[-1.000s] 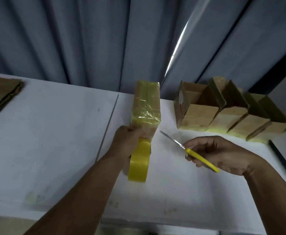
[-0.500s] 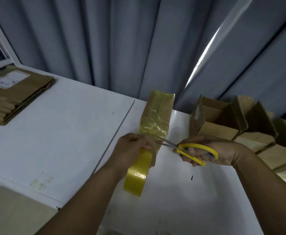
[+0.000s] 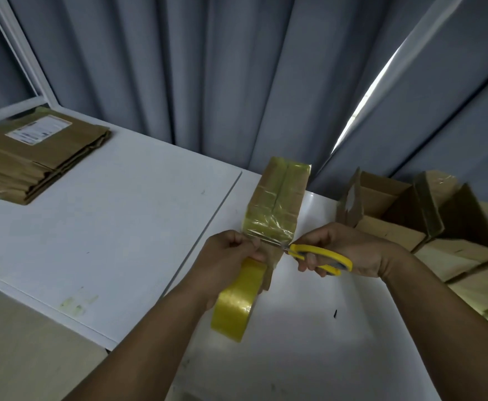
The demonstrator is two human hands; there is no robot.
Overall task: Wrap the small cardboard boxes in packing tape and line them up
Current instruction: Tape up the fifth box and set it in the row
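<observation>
A small cardboard box [image 3: 277,206] wrapped in yellowish packing tape stands on the white table, its near end between my hands. My left hand [image 3: 228,256] grips the yellow tape roll [image 3: 237,302] and pinches the stretched tape against the box's near end. My right hand [image 3: 350,250] holds yellow-handled scissors [image 3: 318,256]; their blades lie across the tape strip at the box's near edge. Whether the strip is cut through cannot be told.
A row of open cardboard boxes [image 3: 428,224] stands at the right, running toward the table's right side. A stack of flattened cardboard [image 3: 34,157] with a white label lies at the far left. The white table [image 3: 106,227] has a seam down its middle. Grey curtains hang behind.
My right hand has brought the scissors from the right up to the tape at the box's near end. The view has swung left, revealing the flattened cardboard stack.
</observation>
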